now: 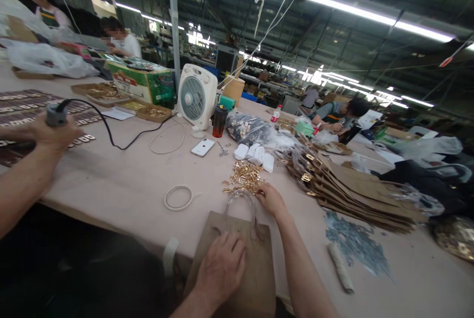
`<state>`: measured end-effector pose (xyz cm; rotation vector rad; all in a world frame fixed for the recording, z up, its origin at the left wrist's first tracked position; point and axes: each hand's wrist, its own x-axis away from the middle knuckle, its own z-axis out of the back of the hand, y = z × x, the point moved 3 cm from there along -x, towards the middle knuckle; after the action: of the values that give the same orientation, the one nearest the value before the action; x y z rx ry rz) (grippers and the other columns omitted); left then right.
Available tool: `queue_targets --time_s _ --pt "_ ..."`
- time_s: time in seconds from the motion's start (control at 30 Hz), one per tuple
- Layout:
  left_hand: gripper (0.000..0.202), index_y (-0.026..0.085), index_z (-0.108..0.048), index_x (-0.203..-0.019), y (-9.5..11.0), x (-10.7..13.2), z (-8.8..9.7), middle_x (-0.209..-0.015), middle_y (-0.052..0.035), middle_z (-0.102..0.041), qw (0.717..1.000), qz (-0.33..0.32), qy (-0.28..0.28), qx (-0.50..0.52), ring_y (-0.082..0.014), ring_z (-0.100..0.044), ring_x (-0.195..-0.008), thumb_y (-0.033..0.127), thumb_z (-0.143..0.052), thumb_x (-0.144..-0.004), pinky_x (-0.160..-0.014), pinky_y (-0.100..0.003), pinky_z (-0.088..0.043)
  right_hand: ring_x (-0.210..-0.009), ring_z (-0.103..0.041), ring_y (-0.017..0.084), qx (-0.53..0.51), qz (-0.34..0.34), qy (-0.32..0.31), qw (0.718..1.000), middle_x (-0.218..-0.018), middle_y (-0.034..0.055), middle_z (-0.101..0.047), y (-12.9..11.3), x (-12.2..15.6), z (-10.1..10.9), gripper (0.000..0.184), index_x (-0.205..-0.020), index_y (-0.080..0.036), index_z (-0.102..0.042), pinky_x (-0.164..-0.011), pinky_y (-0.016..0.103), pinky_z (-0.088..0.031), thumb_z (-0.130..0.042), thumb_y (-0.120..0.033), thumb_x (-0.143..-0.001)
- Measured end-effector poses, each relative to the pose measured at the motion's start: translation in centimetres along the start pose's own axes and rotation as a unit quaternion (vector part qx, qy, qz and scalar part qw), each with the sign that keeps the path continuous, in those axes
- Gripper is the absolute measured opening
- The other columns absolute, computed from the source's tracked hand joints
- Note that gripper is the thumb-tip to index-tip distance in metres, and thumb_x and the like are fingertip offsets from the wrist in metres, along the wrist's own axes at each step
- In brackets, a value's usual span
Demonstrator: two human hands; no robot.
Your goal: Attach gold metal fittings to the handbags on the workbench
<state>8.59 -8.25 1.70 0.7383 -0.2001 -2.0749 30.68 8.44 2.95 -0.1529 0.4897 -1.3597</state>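
A brown tote bag with looped handles lies at the table's front edge. My left hand rests on the bag's face, palm down, with fingers laid along it. Just beyond the handles is a pile of small gold metal fittings. My right hand is at the near right edge of that pile, thumb and fingers drawn together; whatever is between the fingertips is too small to make out. A roll of white tape lies left of the handles.
A co-worker's hand at left grips a grey corded tool. Behind the pile stand a fan, a dark tumbler and a phone. Stacked brown bags and grey scraps lie to the right.
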Motion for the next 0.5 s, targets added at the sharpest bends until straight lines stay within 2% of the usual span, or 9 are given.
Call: queue_targets --time_s 0.2,0.3,0.37,0.43,0.5 --pt "0.017 0.025 -0.064 -0.105 0.0 -0.1 0.1 -0.105 -0.0061 -0.066 1.0 0.001 0.005 0.003 -0.0262 -0.06 -0.1 0.015 -0.052 -0.096 -0.09 -0.045 -0.051 -0.086 -0.063 0.018 -0.002 0.014 0.023 1.0 -0.094 0.0038 -0.068 -0.9 1.0 0.0 0.01 -0.087 -0.022 -0.069 -0.076 0.027 -0.046 -0.064 -0.013 -0.086" --pt "0.015 0.025 -0.063 -0.104 0.1 -0.1 0.3 -0.106 -0.0068 -0.066 1.0 -0.002 -0.005 0.004 -0.0266 -0.059 -0.101 0.017 -0.052 -0.097 -0.089 -0.045 -0.051 -0.084 -0.062 0.019 -0.034 -0.011 0.054 0.998 -0.096 0.0056 -0.067 -0.6 1.8 0.6 0.007 -0.092 -0.02 -0.067 -0.078 0.03 -0.049 -0.061 -0.02 -0.089" --pt "0.014 0.024 -0.063 -0.104 0.1 -0.1 0.3 -0.107 -0.0077 -0.065 1.0 -0.006 -0.015 -0.001 -0.0267 -0.059 -0.102 0.018 -0.052 -0.098 -0.089 -0.045 -0.051 -0.083 -0.062 0.019 -0.07 -0.049 0.091 0.992 -0.097 0.0072 -0.066 -0.2 2.5 1.3 0.014 -0.101 -0.018 -0.066 -0.079 0.032 -0.05 -0.061 -0.027 -0.091" --pt "0.012 0.024 -0.063 -0.104 0.2 -0.2 0.3 -0.109 -0.0085 -0.065 1.0 -0.004 -0.028 -0.007 -0.0272 -0.059 -0.103 0.02 -0.052 -0.099 -0.091 -0.045 -0.051 -0.077 -0.061 0.019 -0.152 -0.103 0.145 0.972 -0.09 0.0054 -0.066 0.1 3.6 2.3 0.024 -0.105 -0.017 -0.064 -0.074 0.033 -0.051 -0.065 -0.035 -0.09" --pt "0.013 0.023 -0.063 -0.104 0.2 -0.3 0.1 -0.111 -0.009 -0.065 0.999 -0.001 -0.039 -0.008 -0.0277 -0.058 -0.105 0.022 -0.051 -0.1 -0.092 -0.046 -0.051 -0.07 -0.061 0.017 -0.271 -0.151 0.188 0.932 -0.082 0.0016 -0.063 -0.1 5.1 3.2 0.032 -0.103 -0.018 -0.064 -0.069 0.032 -0.051 -0.073 -0.042 -0.085"
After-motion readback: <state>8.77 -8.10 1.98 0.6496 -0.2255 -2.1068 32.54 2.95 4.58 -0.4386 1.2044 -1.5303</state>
